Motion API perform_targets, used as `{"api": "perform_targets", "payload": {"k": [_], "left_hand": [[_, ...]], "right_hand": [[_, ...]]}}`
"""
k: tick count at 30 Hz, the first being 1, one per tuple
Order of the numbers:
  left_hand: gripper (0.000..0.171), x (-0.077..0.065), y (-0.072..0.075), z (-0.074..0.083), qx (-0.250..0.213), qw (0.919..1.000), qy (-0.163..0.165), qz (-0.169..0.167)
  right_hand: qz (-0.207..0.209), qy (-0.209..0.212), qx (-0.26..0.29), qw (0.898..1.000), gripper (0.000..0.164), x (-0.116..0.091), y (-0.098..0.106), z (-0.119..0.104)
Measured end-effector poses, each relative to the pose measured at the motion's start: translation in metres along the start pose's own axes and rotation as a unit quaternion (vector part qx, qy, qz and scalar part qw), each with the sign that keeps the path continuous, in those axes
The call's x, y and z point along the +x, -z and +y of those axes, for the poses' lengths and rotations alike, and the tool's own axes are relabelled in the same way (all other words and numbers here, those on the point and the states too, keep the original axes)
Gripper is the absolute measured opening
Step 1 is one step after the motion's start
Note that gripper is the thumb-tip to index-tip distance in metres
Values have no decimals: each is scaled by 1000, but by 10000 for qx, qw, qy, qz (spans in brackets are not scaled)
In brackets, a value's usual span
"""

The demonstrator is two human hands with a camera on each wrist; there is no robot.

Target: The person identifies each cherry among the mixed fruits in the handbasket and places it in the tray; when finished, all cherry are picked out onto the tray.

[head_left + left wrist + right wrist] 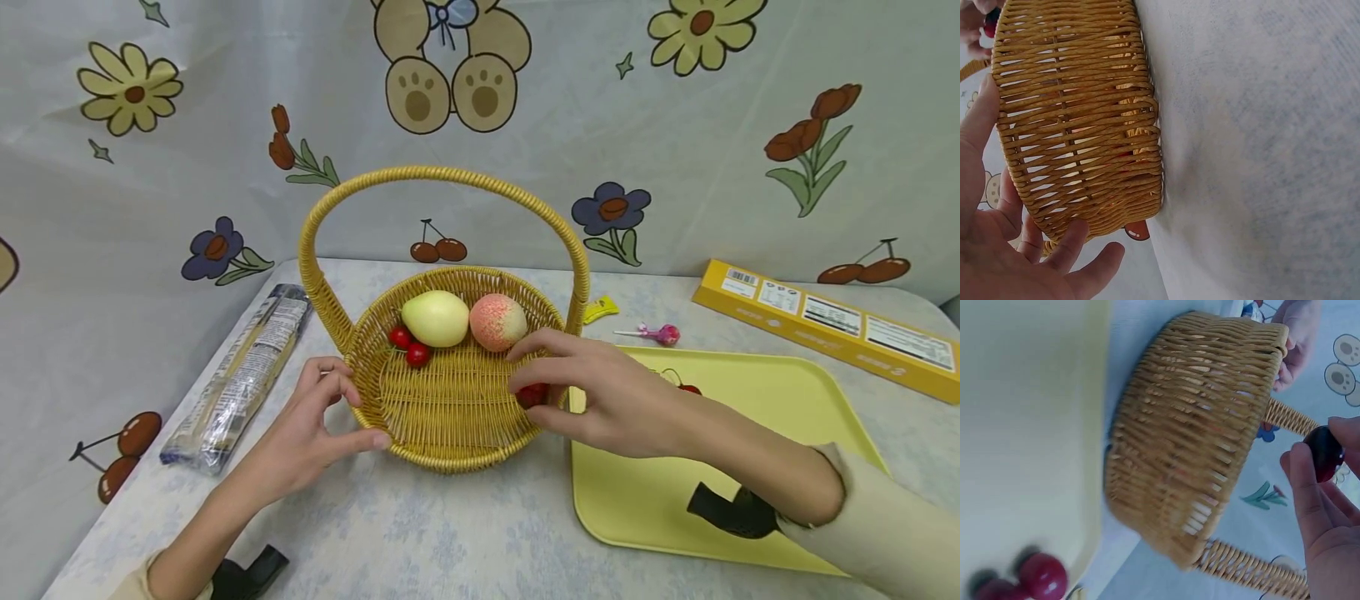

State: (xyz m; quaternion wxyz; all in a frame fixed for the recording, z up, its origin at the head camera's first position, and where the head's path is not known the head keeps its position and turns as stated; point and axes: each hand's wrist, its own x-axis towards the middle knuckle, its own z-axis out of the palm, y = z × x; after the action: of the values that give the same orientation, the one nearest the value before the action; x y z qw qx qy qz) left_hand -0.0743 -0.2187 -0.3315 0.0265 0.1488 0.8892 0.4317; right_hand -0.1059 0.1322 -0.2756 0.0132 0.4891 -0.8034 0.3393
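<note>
A yellow wicker basket with a tall arched handle holds a pale green pear, a pink and cream peach and a pair of red cherries. My left hand grips the basket's left front side, thumb along the rim and fingers bent at the wall; in the left wrist view the thumb lies at the rim. Over the basket's right rim, my right hand pinches a small dark red, glossy round fruit between thumb and fingertips. Part of this fruit is hidden by the fingers.
A yellow tray lies right of the basket, with red cherries on it, partly behind my right arm. Behind it are a lollipop, a small yellow packet and a long yellow box. A clear-wrapped long package lies left.
</note>
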Motion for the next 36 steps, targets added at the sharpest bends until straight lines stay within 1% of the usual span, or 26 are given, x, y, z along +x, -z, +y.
{"api": "perform_targets", "payload": {"k": [3, 6, 11, 17, 21, 24, 28, 30, 34, 36], "left_hand": [[43, 0, 0, 0, -1, 10000, 7, -5], [44, 0, 0, 0, 5, 10000, 17, -14], [43, 1, 0, 1, -3, 10000, 26, -23], [44, 1, 0, 1, 2, 10000, 34, 6], [44, 1, 0, 0, 11, 10000, 44, 13], [44, 1, 0, 0, 19, 10000, 43, 1], [44, 2, 0, -1, 21, 10000, 32, -17], [44, 2, 0, -1, 23, 10000, 25, -18], [44, 2, 0, -1, 36, 10000, 26, -4], [44, 1, 0, -1, 41, 10000, 27, 2]], "right_hand": [[335, -150, 205, 9991, 34, -17, 4, 2], [586, -500, 143, 9969, 40, -36, 9, 3], [853, -1094, -478, 9892, 44, -67, 18, 9], [1011, -1488, -831, 9802, 43, -100, 28, 24], [940, -1750, -1185, 9729, 42, -118, 33, 39], [662, -2123, -1511, 9632, 43, -131, 37, 51], [304, -2574, -1702, 9507, 47, -145, 41, 65], [271, -2648, -1786, 9472, 47, -150, 42, 70], [315, -2671, -1854, 9451, 45, -156, 44, 77], [246, -2744, -1835, 9436, 44, -156, 44, 79]]}}
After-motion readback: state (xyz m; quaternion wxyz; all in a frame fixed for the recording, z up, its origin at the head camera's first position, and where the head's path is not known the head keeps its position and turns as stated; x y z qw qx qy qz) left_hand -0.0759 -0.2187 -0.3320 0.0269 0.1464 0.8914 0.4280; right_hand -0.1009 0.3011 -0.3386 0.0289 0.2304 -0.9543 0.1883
